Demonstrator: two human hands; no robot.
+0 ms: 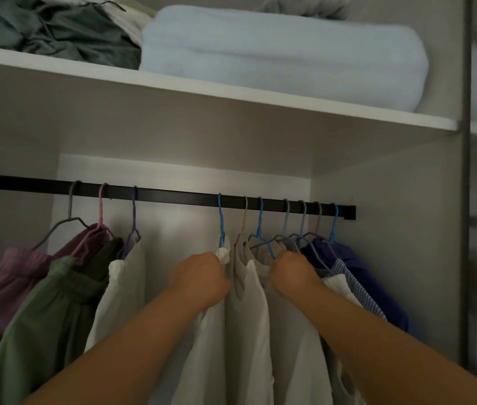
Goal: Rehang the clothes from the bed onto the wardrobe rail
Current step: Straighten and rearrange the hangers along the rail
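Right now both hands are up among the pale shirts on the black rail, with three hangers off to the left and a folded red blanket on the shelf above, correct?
Not quite: the head view shows the folded blanket is light blue, not red. The rest holds: the left hand and right hand are among the pale shirts on the black rail, three hangers at left.

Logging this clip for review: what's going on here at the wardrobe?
A person is reaching into a wardrobe with both hands among clothes hanging on the dark rail. The left hand grips a white garment hanging from a blue hanger. The right hand holds the clothes bunched at the right end of the rail. Three more garments hang further left, with a gap between the groups. On the shelf above lie a folded pale blue blanket and some green fabric.
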